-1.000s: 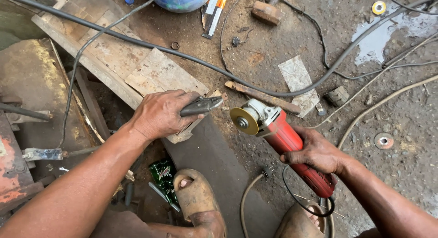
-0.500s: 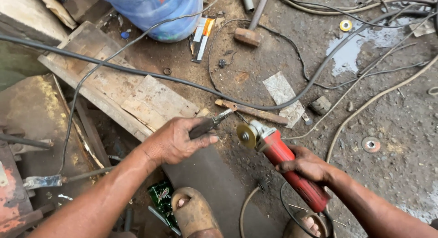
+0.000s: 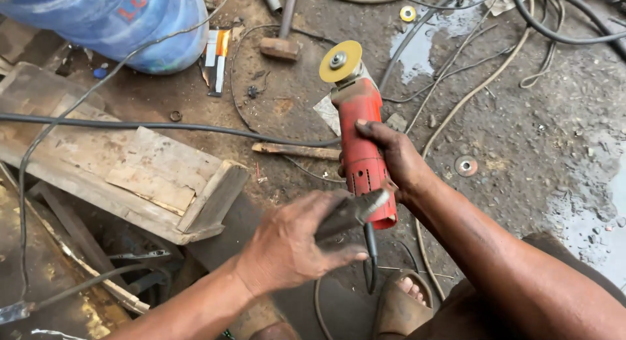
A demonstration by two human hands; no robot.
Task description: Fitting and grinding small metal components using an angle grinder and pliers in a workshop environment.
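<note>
A worker's right hand (image 3: 398, 161) is closed around the ribbed red body of an angle grinder (image 3: 360, 134), lifted above the muddy workshop floor (image 3: 521, 118) with its worn yellowish disc (image 3: 340, 61) pointing away, toward the floor's far edge. The left hand (image 3: 293, 245), fingers curled shut, grips a small, flat piece of dark steel (image 3: 352, 213) with one bright, freshly cut end, held close against the rear of the tool near where its black cord (image 3: 370, 258) drops away.

The grinding looks paused for an inspection or a change of grip; any further pass would call for the steel to be steadied well clear of the fingers before the disc meets it.

Around the hands lie rough, splintered wooden planks (image 3: 130, 170) toward the left edge, a smooth blue plastic barrel (image 3: 124, 20) at the far left corner, a hammer (image 3: 282, 33) with a rusty head, loose black cables (image 3: 163, 126), spare round discs (image 3: 465, 165) and shallow puddles (image 3: 430, 43) on gritty ground. A sandalled foot (image 3: 407, 301) rests at the near edge.
</note>
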